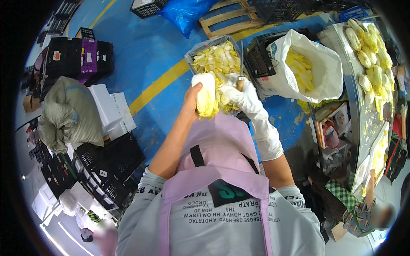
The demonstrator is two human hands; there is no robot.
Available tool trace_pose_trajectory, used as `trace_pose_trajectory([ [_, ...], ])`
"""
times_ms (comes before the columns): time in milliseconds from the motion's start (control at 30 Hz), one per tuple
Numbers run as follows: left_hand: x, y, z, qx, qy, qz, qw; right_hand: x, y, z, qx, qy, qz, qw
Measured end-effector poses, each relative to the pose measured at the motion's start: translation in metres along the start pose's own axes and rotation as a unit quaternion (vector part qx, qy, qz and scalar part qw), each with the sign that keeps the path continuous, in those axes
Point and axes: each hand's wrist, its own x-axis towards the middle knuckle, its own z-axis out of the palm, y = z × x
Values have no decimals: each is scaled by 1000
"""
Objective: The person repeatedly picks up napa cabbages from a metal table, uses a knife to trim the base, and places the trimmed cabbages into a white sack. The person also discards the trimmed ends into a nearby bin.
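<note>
My bare left hand (190,101) is closed around a napa cabbage (206,90), its white base pointing away from me and its yellow leafy end toward me. To its right, my right hand (244,97), in a long white glove, grips the wooden handle of a knife (241,82); its thin blade points away from me. The gloved fingers are close to the cabbage, but I cannot tell whether they touch it. Just beyond both hands stands a grey crate (188,55) heaped with loose yellow cabbage leaves (218,59).
A white sack (323,59) of yellow leaves stands at right, against a black crate (259,53). Farther right, a metal table (341,36) bears several cabbages (376,70); another person (356,219) reaches onto it. Black crates (64,57) and a stuffed sack (70,113) stand left.
</note>
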Motion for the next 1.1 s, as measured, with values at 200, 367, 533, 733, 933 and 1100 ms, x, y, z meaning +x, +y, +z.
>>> trace_pose_trajectory([
  [200,-1,-11,7,137,-46,31,989,-9,-10,14,57,-96,-40,993],
  [367,-4,-11,8,199,-66,32,977,-17,-12,12,-4,-64,-9,998],
  [533,-6,-14,11,231,-65,48,970,-18,-14,17,22,-50,-35,998],
  [733,-10,-9,16,239,-66,32,968,-16,-1,13,45,-23,-48,998],
  [933,-13,-7,13,116,-74,-58,989,-6,30,-1,127,15,-40,991],
  [1100,-3,-8,8,7,-59,-86,994,-6,16,2,124,85,-48,987],
])
